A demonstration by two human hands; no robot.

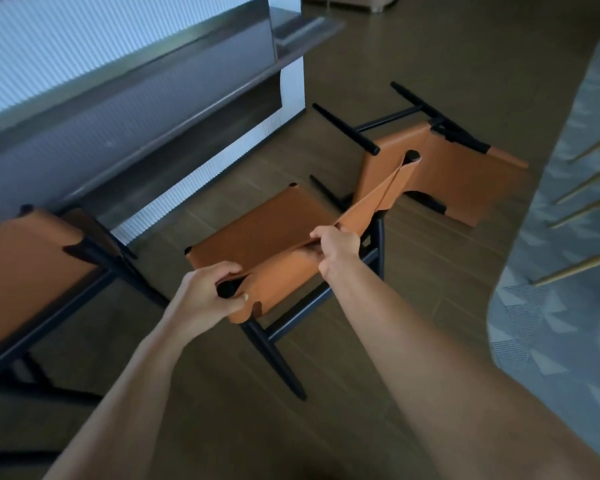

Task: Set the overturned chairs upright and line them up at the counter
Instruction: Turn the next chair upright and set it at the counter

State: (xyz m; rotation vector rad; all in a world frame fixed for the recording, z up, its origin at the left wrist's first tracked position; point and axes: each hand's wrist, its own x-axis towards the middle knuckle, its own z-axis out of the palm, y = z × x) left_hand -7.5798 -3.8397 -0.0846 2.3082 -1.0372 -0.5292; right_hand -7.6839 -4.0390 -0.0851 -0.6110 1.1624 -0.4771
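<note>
A chair with a tan leather seat (257, 226) and black frame stands in the middle, facing the counter (146, 109). My left hand (205, 296) grips the near black post of its backrest. My right hand (336, 251) grips the top edge of the tan leather backrest further along. A second tan chair (444, 174) lies overturned on the floor behind it, black legs pointing up and left. A third tan chair (25, 271) stands at the left beside the counter, partly cut off by the frame.
The counter has a ribbed pale front and a dark shelf running along it. A patterned blue-grey rug (561, 271) covers the floor at the right, with slim gold furniture legs (582, 206) on it. Brown wood floor lies between.
</note>
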